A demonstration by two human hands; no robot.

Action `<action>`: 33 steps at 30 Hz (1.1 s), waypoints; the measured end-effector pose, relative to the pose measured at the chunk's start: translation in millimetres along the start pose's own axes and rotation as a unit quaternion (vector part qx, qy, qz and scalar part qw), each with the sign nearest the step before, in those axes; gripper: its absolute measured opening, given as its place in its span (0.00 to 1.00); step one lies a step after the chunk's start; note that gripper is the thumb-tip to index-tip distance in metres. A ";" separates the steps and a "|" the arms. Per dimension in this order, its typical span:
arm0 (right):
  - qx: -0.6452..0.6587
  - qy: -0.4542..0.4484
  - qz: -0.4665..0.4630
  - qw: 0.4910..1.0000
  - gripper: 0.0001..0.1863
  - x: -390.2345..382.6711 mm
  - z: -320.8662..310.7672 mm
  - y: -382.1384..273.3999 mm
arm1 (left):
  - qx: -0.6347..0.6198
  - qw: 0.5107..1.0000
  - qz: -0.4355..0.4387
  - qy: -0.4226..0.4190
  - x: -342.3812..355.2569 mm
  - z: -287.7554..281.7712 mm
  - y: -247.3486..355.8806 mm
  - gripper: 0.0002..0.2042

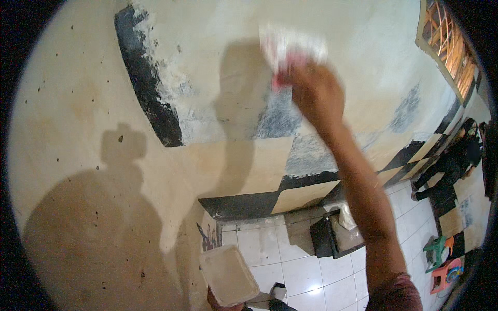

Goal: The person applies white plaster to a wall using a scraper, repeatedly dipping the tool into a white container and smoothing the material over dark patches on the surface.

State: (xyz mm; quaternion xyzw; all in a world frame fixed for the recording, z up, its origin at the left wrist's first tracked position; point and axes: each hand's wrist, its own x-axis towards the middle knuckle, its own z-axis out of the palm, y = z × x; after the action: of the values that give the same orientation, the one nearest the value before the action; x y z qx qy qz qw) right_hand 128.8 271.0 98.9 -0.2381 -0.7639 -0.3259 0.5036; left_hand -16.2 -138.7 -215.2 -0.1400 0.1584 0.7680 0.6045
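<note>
Before the pale, patchy wall (pixel 363 52), the person's right hand (pixel 317 93) is holding a white and pinkish-red piece (pixel 293 44) at the end of a raised arm. Wall surface is spreading to both sides of that hand, with a black painted band (pixel 148 98) bounding it on the left and a framed opening (pixel 450 46) on the upper right. Dark and cream checks are running along the wall's foot, where the tiled floor (pixel 262 246) is beginning. Just below the forearm, a black box (pixel 322 236) is sitting near that lower edge; small stools (pixel 441 272) and another person (pixel 461 150) are taking up the far right, well apart from the hands.

The right fingers are closing around the piece's reddish end; blur is hiding their exact spread and any contact with the wall. Low down, the left hand (pixel 213 300) is grasping a beige tray (pixel 228 272) at its lower edge, only partly showing.
</note>
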 end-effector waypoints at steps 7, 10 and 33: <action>0.002 -0.088 -0.027 0.996 0.06 4.7 30.9 22.0 | -0.107 0.991 -0.042 0.067 -18.2 22.4 -7.9 0.25; -0.020 -0.214 -0.088 0.973 0.18 -218.4 82.5 -1.8 | -0.080 0.995 -0.054 0.033 -6.6 9.5 -18.2 0.26; 0.582 0.177 0.727 0.319 0.17 -152.8 -207.2 -153.9 | 0.423 0.864 0.191 -0.196 -95.5 218.8 -64.6 0.30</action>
State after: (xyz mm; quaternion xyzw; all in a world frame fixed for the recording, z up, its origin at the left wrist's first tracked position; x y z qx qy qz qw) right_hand 207.6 9.0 -24.0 -0.2801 -0.1712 0.6647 0.6711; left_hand 63.5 -118.7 18.1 0.3151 0.3699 0.7397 0.4655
